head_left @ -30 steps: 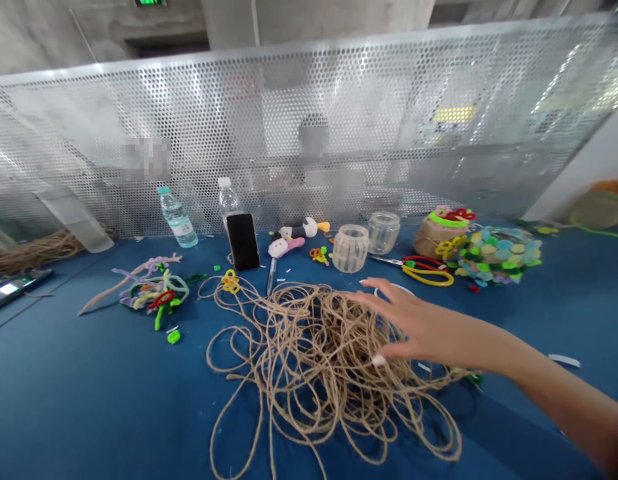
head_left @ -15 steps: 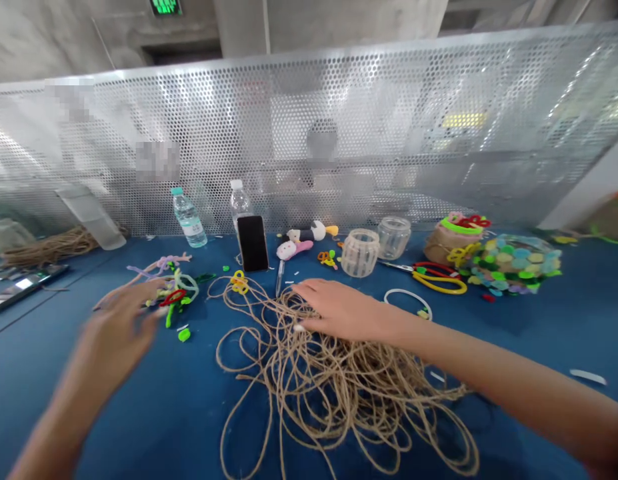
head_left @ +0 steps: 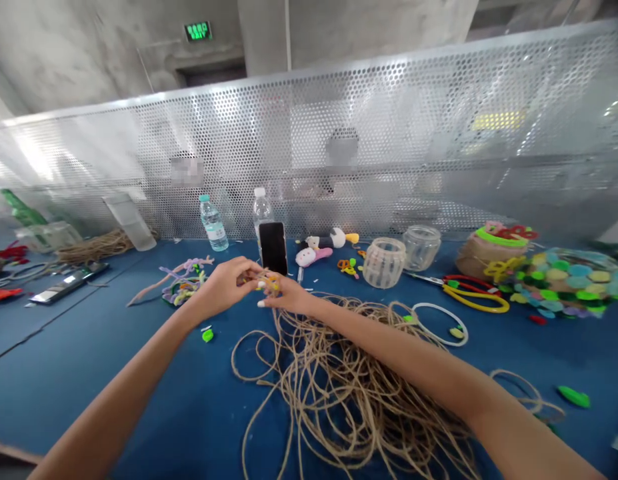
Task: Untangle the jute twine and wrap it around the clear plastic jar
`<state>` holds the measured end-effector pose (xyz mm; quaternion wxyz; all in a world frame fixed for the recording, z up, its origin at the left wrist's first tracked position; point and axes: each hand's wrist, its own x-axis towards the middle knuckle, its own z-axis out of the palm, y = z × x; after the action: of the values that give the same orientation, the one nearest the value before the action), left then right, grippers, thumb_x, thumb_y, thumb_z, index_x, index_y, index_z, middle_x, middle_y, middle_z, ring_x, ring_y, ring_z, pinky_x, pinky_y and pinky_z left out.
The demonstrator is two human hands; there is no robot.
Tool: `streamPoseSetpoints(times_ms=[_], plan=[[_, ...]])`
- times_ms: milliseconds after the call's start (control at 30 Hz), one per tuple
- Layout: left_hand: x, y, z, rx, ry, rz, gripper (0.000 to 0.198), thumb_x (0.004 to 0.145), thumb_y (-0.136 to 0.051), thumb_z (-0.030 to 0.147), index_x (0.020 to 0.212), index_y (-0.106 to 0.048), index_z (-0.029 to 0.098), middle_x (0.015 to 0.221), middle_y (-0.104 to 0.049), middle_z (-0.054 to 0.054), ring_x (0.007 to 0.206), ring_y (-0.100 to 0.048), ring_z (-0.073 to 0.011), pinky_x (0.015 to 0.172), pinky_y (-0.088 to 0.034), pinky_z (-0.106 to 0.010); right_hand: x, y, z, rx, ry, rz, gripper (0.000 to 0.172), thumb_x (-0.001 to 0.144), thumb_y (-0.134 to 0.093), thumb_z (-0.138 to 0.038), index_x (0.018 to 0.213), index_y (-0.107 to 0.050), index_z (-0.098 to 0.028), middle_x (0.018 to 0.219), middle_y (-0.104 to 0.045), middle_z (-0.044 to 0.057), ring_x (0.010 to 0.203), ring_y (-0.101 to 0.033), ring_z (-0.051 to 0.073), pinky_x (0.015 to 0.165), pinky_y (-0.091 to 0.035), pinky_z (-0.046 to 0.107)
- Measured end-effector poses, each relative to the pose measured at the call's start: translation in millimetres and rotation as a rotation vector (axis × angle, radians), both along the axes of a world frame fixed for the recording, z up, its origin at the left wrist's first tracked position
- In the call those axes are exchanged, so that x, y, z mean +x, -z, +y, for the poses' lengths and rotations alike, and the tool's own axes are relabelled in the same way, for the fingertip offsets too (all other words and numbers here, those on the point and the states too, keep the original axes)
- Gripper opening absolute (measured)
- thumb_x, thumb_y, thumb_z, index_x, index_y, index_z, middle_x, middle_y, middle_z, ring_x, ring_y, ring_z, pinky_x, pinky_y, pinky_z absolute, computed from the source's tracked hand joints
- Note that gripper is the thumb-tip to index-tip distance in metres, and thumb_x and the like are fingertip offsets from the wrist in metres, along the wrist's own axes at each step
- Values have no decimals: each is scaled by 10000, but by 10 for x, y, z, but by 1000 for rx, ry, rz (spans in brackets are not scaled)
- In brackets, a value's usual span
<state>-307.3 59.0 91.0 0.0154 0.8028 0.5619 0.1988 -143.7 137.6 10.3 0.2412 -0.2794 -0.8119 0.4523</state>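
Observation:
My left hand (head_left: 229, 283) and my right hand (head_left: 291, 297) meet above the table, just in front of a black phone (head_left: 273, 248). Both hands have their fingers closed around a small yellow pipe-cleaner piece (head_left: 273, 287), which the fingers partly cover. Strands of twine seem to run into the fingers as well, though I cannot make out how they are held. Below my right forearm lies a big loose tangle of brown twine (head_left: 349, 387). Colourful twisted pipe cleaners (head_left: 176, 290) lie to the left of my left hand.
Glass jars (head_left: 383, 263), scissors (head_left: 469, 293) and decorated jars (head_left: 563, 280) stand or lie on the right. Water bottles (head_left: 215, 225) stand at the back before a perforated metal screen (head_left: 309, 153). A white ring (head_left: 439, 308) lies beside the twine.
My left hand has moved right and my right hand slightly left, so they now meet. The yellow pipe-cleaner piece has been picked up from the table. The view has shifted left.

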Motion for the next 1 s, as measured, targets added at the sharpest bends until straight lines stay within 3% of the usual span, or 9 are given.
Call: streamPoseSetpoints(times_ms=[67, 100, 267, 433, 533, 633, 767, 900, 1000], plan=[[64, -127, -68, -36, 88, -116, 335, 850, -460, 282, 1169, -509, 196, 1025, -621, -64, 906, -597, -153, 781, -499, -276, 20, -41, -31, -122, -27, 80, 302, 830, -540, -318, 1055, -536, -116, 912, -625, 70, 793, -607, 148, 713, -489, 289], [78, -153, -77, -47, 117, -172, 402, 842, -484, 293, 1235, -458, 208, 1107, -595, -78, 969, -584, -164, 804, -499, -288, 39, -63, -46, -180, -33, 110, 229, 868, -482, -294, 996, -550, -116, 831, -622, 46, 706, -598, 118, 649, -487, 264], [151, 66, 2, -103, 195, -289, 730, 690, -693, 380, 1327, -357, 265, 1329, -423, -104, 1097, -527, -235, 865, -494, -363, 167, -154, -116, -388, -39, 217, 112, 827, -445, -148, 801, -552, -125, 554, -501, -42, 420, -405, 35, 415, -331, 154], [291, 274, 50, 21, 88, -375, 328, 778, -578, 308, 1090, -579, 206, 1107, -595, -64, 1027, -559, -220, 875, -482, -372, 275, -262, -202, -489, -37, 277, 77, 724, -460, -122, 760, -513, -166, 460, -443, -70, 349, -279, 34, 346, -178, 159], [245, 282, 40, -28, 64, -410, 428, 770, -557, 274, 1179, -505, 156, 1014, -637, -78, 835, -622, -173, 776, -522, -331, 374, -327, -212, -518, 6, 304, 196, 685, -466, -109, 863, -500, -183, 446, -416, -89, 342, -253, 41, 350, -166, 164], [73, 259, -12, -103, 34, -416, 493, 743, -558, 284, 1203, -477, 129, 931, -664, -79, 665, -629, -136, 638, -541, -280, 483, -351, -170, -519, 78, 323, 320, 685, -451, -109, 996, -462, -189, 457, -409, -98, 348, -245, 48, 360, -168, 166], [-386, 151, -114, -128, -101, -356, 343, 711, -569, 334, 1000, -614, 156, 858, -689, -61, 714, -646, -165, 677, -544, -306, 589, -314, -70, -489, 154, 313, 276, 724, -422, -149, 996, -469, -162, 492, -393, -88, 347, -212, 40, 366, -158, 177], [-893, 30, -158, -16, -343, -314, 407, 704, -558, 390, 1030, -593, 149, 993, -663, -102, 834, -646, -240, 760, -530, -401, 642, -271, -2, -383, 178, 272, 215, 778, -386, -185, 957, -498, -142, 549, -372, -72, 373, -234, 35, 377, -190, 180], [-913, 42, -170, 138, -453, -290, 505, 728, -542, 427, 1151, -519, 152, 1184, -546, -135, 965, -600, -306, 837, -493, -460, 654, -291, -49, -247, 125, 177, 232, 799, -342, -149, 960, -508, -131, 598, -417, -46, 426, -330, 45, 425, -287, 175]])
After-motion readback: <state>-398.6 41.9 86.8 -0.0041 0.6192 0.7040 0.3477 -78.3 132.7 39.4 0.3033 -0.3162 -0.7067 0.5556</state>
